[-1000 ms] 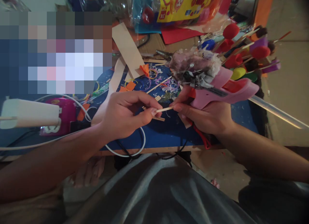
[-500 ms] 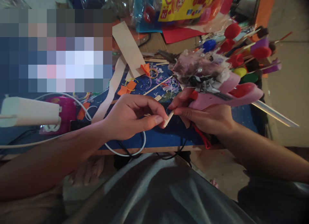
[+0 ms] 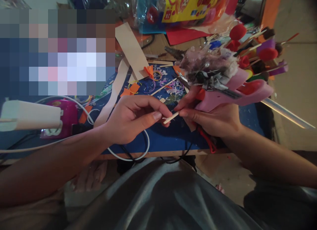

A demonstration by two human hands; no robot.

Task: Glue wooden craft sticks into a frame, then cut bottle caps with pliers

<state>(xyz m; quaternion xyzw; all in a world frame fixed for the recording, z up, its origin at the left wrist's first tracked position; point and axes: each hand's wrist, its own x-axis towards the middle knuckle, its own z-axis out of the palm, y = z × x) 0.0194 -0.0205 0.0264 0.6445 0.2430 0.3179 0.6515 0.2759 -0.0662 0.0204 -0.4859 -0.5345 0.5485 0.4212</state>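
1. Between the two hands, above the blue table [image 3: 160,143], was the short stick [image 3: 171,117], its long axis slanting from low left to high right.
2. Its upper end sat pinched between thumb and finger of the right hand [image 3: 216,119], which also bore the pink glue gun [image 3: 223,98].
3. Just left of the lower end, the left hand [image 3: 130,119] was loosely curled, thumb and forefinger apart by a narrow gap. One finger lay behind that end; contact was hard to tell.
4. Over the right hand, the gun's bulk crowded the far side.
5. Beyond lay a thin rod [image 3: 163,87] and orange scraps [image 3: 134,88]; nearer the person, the white cord [image 3: 149,144] looped.
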